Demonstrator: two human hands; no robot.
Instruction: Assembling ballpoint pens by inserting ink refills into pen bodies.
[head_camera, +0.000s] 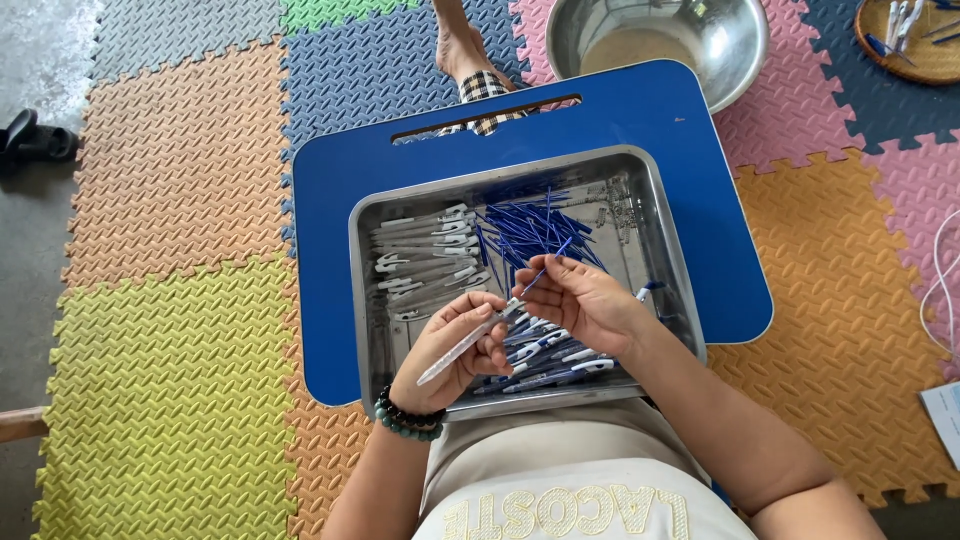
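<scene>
While both hands are hovering over the metal tray (365, 300), the left hand (455, 345) is curling its fingers around a clear pen barrel (468, 342), tilted with its tip pointing down-left. The right hand (585, 300), wrist bent inward, is pinching a thin blue refill (545, 268) at the barrel's upper end. The tray is resting on a blue counter (330, 190).

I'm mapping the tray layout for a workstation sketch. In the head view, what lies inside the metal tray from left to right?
Inside the metal tray: white pen barrels → left hand holding a white pen barrel → blue refills → right hand pinching a blue refill.
</scene>
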